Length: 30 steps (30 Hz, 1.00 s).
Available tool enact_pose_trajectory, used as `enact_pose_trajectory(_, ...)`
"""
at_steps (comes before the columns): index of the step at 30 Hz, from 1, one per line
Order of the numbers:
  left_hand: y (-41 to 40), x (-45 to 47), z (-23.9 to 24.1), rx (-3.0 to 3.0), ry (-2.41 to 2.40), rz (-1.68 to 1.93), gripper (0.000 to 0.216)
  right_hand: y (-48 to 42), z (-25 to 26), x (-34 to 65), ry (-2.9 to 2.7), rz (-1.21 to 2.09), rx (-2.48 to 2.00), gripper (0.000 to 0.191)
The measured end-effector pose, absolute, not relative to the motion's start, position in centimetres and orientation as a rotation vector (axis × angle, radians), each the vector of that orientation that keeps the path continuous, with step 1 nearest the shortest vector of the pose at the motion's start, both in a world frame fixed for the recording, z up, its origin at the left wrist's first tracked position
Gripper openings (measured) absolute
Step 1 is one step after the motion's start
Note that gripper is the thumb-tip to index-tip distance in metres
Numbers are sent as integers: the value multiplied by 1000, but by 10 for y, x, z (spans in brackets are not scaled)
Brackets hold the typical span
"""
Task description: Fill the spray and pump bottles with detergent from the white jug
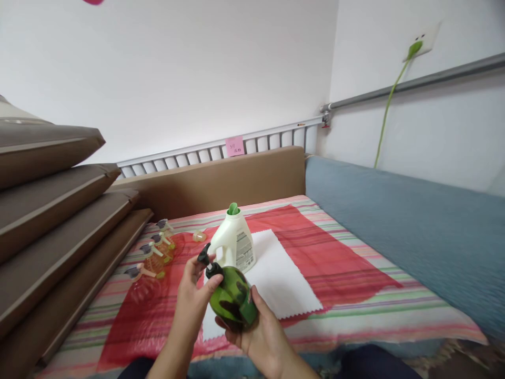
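A translucent green pump bottle (232, 289) is held tilted in front of me, its black pump head (208, 260) leaning up and to the left. My left hand (193, 287) closes its thumb and fingers around the black collar. Wrapped around the lower body of the bottle is my right hand (264, 331); its palm hides part of the base. Just behind stands a large white jug (242, 245) with a side handle and a printed back label. A green spout (233, 209) shows in its open top. Under the jug lies a white zigzag-edged cloth (276, 279).
Several clear bottles with trigger-like tops (152, 258) stand at left on a red sheet (276, 221). A small translucent cap (199, 236) lies behind them. Stacked brown cushions (59, 226) rise at left; a blue bolster (386, 226) borders the right.
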<state>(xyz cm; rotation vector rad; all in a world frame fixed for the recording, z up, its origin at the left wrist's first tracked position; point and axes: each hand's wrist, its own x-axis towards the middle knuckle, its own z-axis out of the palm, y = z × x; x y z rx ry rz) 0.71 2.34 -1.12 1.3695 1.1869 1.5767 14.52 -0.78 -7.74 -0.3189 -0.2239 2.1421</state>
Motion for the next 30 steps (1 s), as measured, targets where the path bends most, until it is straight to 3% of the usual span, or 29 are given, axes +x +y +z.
enact_pose_trajectory(8,19,-10,-24,1318,1280,1620,35,-3,-76,147,-225,2075,-321,56)
enact_pose_trajectory(16,25,0,-23,1335,1269,1616,46,-6,-82,140,-253,2041,-391,47)
enact_pose_trajectory(21,27,-15,-34,1262,1304,1652,32,-1,-84,144,-208,2006,-413,44)
enact_pose_trajectory(30,16,-7,-26,1306,1194,1481,26,-6,-88,137,-249,1980,-470,42)
